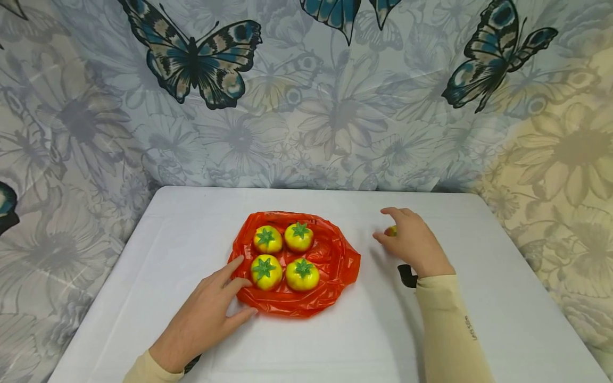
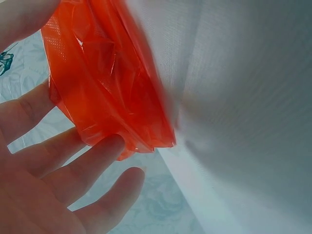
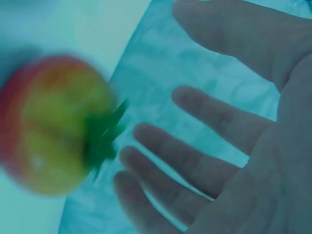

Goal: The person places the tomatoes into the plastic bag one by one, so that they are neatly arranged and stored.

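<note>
A crumpled red plastic bag lies with its sides rolled down, holding several toy tomatoes, yellow on top with green leafy caps. My left hand is at the bag's left side, fingers spread and fingertips right at its rim. In the left wrist view those loosely bent fingers lie along the red plastic. Right of the bag, my right hand is over another toy tomato, which it mostly hides in the head view. The right wrist view has this tomato beyond the spread fingertips, with a gap between.
The things lie on a table with a white cover. Behind it hangs a grey-blue cloth printed with flowers and butterflies, which continues along both sides. A dark strap sits at the right wrist.
</note>
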`<state>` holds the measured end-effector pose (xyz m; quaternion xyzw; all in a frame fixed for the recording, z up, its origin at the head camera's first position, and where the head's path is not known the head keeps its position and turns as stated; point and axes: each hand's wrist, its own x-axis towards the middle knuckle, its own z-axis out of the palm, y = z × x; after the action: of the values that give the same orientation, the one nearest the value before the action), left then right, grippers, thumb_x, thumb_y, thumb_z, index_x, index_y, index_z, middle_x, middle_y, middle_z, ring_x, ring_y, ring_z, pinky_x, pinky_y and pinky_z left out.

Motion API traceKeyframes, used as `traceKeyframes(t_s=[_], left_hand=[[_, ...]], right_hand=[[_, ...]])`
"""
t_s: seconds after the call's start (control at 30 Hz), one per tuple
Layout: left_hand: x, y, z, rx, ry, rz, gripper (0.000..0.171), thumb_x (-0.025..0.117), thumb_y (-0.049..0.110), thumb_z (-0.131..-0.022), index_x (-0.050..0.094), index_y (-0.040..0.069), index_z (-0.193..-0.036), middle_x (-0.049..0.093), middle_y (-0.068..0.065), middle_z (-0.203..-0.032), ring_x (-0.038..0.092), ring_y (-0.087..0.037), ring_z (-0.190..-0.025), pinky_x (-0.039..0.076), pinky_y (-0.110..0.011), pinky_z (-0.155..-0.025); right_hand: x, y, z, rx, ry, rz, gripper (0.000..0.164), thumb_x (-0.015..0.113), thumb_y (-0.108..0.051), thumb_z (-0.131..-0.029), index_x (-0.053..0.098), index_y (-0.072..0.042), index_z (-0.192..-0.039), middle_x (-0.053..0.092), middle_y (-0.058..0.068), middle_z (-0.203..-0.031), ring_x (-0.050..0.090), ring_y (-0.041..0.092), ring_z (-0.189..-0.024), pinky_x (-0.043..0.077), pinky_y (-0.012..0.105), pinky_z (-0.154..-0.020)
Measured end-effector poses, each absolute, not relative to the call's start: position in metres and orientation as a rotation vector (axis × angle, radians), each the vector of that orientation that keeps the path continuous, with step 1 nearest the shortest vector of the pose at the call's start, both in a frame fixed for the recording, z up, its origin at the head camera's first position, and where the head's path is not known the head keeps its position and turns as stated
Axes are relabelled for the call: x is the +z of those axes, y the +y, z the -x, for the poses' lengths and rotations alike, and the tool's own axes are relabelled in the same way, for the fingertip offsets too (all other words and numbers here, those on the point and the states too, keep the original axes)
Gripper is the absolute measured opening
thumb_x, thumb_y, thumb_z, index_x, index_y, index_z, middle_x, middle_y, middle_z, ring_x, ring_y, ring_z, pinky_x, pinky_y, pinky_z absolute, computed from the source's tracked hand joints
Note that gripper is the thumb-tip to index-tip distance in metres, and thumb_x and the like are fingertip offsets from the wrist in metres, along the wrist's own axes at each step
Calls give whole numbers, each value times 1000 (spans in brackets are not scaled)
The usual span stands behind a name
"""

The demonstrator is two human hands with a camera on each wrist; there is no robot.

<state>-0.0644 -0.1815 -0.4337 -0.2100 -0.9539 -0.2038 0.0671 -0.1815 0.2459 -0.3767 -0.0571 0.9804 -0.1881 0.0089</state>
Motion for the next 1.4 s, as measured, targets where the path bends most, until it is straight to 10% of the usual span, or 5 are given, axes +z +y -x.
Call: traceKeyframes(t_s=[1.4], left_hand=[[-435, -182, 65, -605, -2867, 656, 46, 93, 45, -84, 72, 20, -117, 54, -15, -162, 68, -34, -131, 59, -58, -106]], right_hand=[[-385, 258, 190, -532, 2915, 23, 70, 80, -36, -95, 55, 0, -150, 64, 32, -136, 62, 44, -114, 58, 61, -99]])
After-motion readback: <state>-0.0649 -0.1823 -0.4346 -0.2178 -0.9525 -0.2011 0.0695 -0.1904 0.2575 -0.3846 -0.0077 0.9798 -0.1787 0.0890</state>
